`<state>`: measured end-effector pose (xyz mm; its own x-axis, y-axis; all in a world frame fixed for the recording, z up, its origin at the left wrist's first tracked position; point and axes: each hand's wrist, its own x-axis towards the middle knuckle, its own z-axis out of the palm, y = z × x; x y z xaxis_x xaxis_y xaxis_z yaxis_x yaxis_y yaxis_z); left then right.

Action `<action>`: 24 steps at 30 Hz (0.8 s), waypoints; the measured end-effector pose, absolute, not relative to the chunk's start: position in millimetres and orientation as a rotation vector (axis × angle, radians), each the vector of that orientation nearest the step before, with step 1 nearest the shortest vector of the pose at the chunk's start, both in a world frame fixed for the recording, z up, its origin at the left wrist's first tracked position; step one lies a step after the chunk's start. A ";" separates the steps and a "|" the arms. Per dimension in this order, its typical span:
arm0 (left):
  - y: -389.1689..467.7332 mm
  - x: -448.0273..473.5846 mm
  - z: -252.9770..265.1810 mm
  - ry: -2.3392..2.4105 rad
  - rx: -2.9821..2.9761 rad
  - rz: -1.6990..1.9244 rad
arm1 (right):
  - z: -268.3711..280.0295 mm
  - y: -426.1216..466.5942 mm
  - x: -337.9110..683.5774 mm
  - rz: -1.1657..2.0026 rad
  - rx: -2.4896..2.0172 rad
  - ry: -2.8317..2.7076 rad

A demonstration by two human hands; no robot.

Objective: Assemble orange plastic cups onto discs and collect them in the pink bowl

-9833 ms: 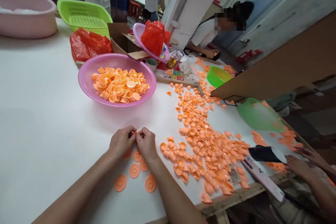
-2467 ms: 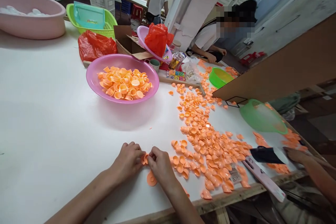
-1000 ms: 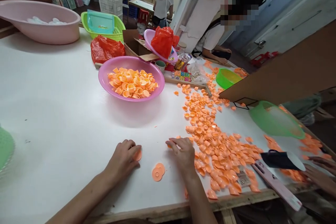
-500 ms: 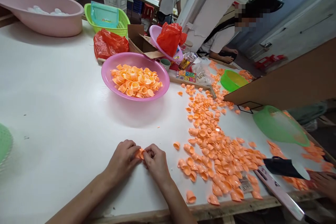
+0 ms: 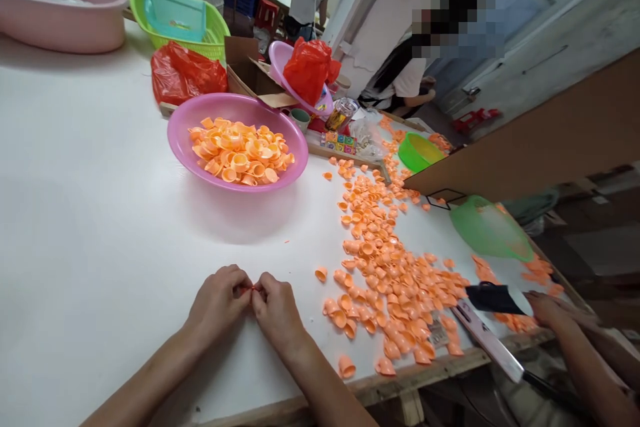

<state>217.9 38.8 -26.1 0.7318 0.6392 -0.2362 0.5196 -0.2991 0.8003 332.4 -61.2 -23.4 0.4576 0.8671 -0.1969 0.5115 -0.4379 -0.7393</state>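
Note:
My left hand and my right hand meet low above the white table, fingertips pinched together. A sliver of a small orange plastic cup shows between the fingertips; the fingers cover the rest. To the right of my hands spreads a large heap of like orange cups, one loose cup lying at its near side. Beyond my hands stands a pink-purple basin with many orange cups in it.
At the back are a large pink tub, a green basket, red plastic bags and an open cardboard box. A co-worker's hand is at the right, near a pale long-handled tool. A cardboard panel rises there too.
The whole scene has shifted left in view. My fingertips have closed tighter together, hiding most of the orange cup seen between them before. The co-worker's arm shows more.

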 end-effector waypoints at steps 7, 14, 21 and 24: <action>30.7 214.7 -38.3 0.831 2.027 0.270 | -23.6 -59.2 325.5 0.699 -2.140 -1.161; 64.4 235.9 6.2 0.981 1.947 0.572 | -4.2 -91.8 396.3 0.272 -2.199 -1.131; 150.4 289.0 90.8 1.063 2.061 1.126 | -5.7 -125.9 434.4 0.237 -2.362 -1.021; 116.1 283.2 64.0 0.746 2.201 0.935 | -3.2 -133.6 426.4 0.373 -2.211 -0.878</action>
<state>283.2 116.1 64.0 0.5890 0.6939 0.4143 0.2499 -0.6439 0.7232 426.4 -133.6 -3.2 0.7267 0.6870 -0.0036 0.4798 -0.5113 -0.7130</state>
